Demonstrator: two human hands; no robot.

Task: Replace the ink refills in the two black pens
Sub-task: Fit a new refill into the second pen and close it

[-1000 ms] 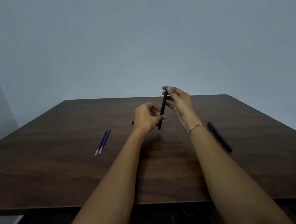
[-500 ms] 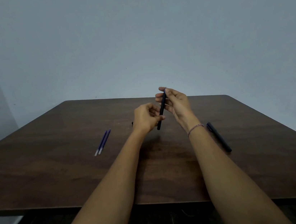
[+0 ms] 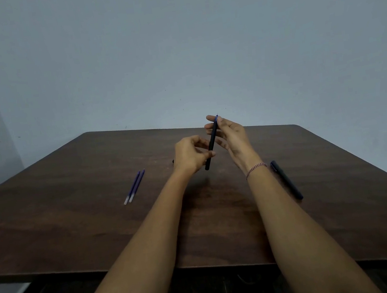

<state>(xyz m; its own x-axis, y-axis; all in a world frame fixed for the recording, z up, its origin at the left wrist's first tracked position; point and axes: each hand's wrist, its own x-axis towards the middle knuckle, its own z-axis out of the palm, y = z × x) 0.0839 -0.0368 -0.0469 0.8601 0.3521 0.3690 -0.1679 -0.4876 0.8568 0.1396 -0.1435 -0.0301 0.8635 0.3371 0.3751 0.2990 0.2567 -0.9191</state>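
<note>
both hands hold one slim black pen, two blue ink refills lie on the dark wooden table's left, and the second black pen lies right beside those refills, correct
Not quite: the head view shows the second black pen on the dark wooden table's right, beside the right forearm, apart from the two blue ink refills. Left hand and right hand do hold the slim black pen.

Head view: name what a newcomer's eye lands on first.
A black pen is held tilted above the table: the left hand grips its lower part, the right hand pinches its top, where blue shows. Two blue refills lie side by side at left; a second black pen lies at right.
</note>
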